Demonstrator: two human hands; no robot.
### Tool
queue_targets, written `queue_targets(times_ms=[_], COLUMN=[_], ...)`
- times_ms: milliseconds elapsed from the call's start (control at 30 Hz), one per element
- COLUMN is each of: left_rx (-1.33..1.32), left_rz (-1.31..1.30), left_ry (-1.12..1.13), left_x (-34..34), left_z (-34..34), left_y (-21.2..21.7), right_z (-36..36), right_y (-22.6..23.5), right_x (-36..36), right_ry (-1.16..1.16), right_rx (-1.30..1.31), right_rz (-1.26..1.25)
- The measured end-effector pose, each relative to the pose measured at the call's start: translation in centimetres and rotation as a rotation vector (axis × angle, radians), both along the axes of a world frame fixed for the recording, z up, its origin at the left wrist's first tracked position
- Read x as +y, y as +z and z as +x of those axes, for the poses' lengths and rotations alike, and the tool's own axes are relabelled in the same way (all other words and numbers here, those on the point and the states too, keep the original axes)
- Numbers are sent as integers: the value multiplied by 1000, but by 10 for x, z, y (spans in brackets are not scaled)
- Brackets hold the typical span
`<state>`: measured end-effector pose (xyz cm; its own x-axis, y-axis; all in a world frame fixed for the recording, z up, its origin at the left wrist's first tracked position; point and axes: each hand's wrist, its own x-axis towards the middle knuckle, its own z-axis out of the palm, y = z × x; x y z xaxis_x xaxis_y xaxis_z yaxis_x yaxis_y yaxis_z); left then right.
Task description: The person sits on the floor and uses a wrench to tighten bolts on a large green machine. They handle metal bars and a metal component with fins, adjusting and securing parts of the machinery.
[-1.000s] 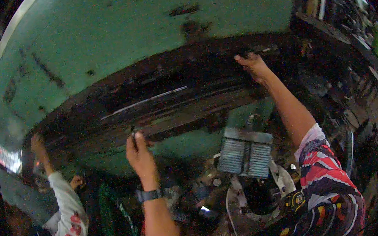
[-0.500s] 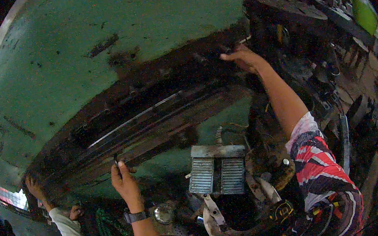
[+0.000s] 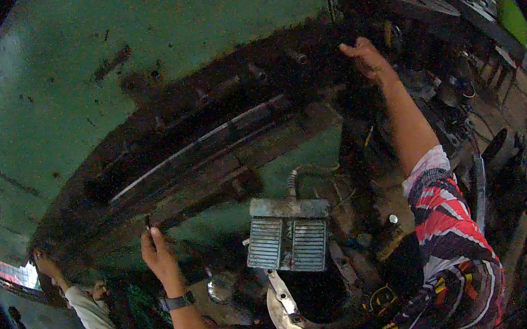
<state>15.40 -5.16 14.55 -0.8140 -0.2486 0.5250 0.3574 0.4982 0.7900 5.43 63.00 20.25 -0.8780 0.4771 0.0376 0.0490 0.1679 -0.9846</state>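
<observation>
A large green metal panel (image 3: 157, 66) with a dark, rusty frame (image 3: 211, 151) along its lower edge hangs overhead. My left hand (image 3: 157, 256), with a dark watch on its wrist, is raised to the frame's underside and pinches a thin dark tool (image 3: 147, 223) that points up. My right hand (image 3: 365, 57), on an arm in a red, white and black patterned sleeve, reaches far up and grips the frame's upper right end. Another person's hand (image 3: 46, 264), in a white sleeve, holds the frame's lower left end.
A grey ribbed box (image 3: 289, 239) with a hose hangs below the frame among dark engine parts. A bent shiny metal bracket (image 3: 285, 313) lies under it. Cluttered shelves (image 3: 467, 21) run along the right side.
The panel and frame now slope more steeply, up to the right. My right hand has stayed on the frame's end, moving up and right. My left hand sits lower in the picture, still holding the tool.
</observation>
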Motion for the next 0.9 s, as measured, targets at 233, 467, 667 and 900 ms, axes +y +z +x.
queue_targets(times_ms=[233,467,667,900], left_rx=[-93,-97,31,222], left_rz=[21,153,128,109], left_ry=[-1,10,-82,5], left_x=[-12,-23,-14,-66], left_z=[11,34,48,52], left_y=[-20,-19,-4,-8], right_z=[52,120,241,284], right_y=[4,26,-6,66], right_x=[0,-75,-8,-88], right_ry=[-189,28,27,136], right_rx=[82,-155,48,-233], right_rz=[686,1250,1335,1183])
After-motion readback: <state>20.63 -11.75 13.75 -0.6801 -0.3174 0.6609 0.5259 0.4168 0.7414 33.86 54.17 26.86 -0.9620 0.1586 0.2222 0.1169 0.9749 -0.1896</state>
